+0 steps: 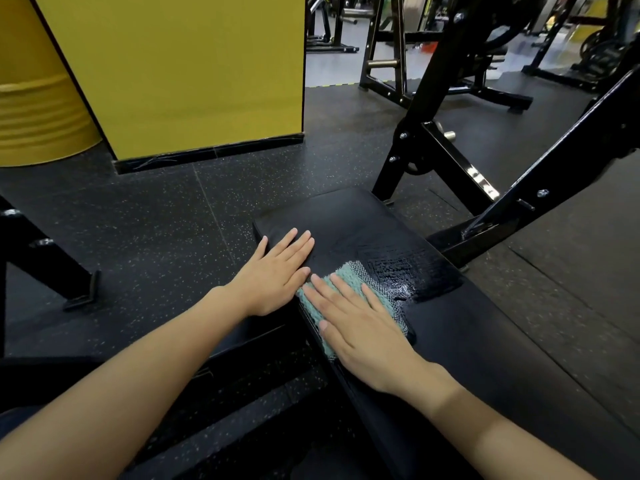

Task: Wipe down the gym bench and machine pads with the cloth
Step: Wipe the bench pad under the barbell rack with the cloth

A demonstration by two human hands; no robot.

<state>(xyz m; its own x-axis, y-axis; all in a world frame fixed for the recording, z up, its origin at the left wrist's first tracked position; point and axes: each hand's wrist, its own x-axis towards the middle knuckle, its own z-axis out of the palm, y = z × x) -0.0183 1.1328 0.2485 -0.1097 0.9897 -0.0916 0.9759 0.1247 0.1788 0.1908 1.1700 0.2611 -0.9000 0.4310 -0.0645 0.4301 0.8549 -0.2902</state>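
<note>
In the head view, a black padded bench (349, 216) is seen running from the lower right towards the middle of the frame, its rounded far end lying near the foot of a black steel machine frame (429, 133). A teal cloth (375, 289) is spread flat on the pad at its left side, with one edge hanging slightly over the pad's left rim. The right hand (363, 336) is laid palm down on the cloth, its fingers straight and a little spread; nothing is gripped, and the cloth is only pressed beneath the palm and fingers. The left hand (277, 275) is laid flat on the bare pad just beside the cloth, on the far left side, with the fingers straight and held together and pointing towards the pad's far end; nothing is held in it. Its thumb tip is found very close to the right forefinger, though contact cannot be told. Just beyond the cloth, to its right, a wet beaded patch (412, 268) is seen glistening on the pad. The bench is surrounded by dark speckled rubber flooring (166, 230). A yellow wall (194, 74) with a black skirting is seen at the upper left, and further gym machines (491, 57) are seen blurred at the upper right.
</note>
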